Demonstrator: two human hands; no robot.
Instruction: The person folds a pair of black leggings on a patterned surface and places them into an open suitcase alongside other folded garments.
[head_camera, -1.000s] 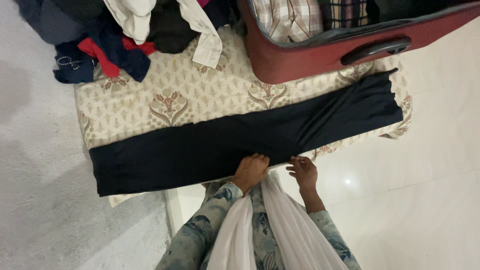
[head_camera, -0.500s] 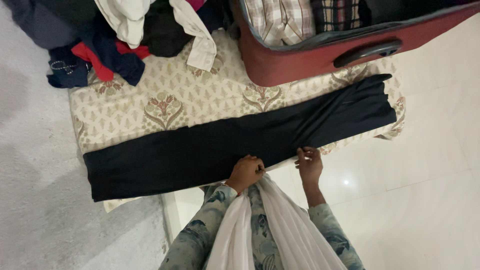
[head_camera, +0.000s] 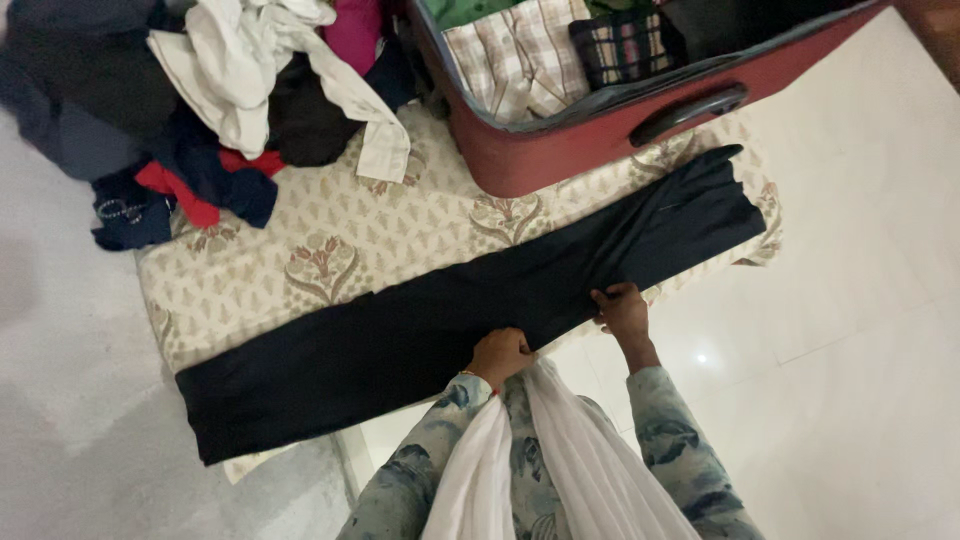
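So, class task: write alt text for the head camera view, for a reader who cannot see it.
Two bare hands, left hand and right hand, grip the near edge of a long dark navy folded garment laid across a cream floral-patterned mattress. Beyond lie an open red suitcase and a heap of mixed clothes.

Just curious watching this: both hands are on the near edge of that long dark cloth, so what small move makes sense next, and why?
Probably fold it across: the dark cloth lies flat, and both the left hand and right hand pinch its middle edge.

a long matt black cloth garment is being shown on a patterned cream woven mat; glossy white floor tiles are being lit, beside a red textured fabric suitcase.
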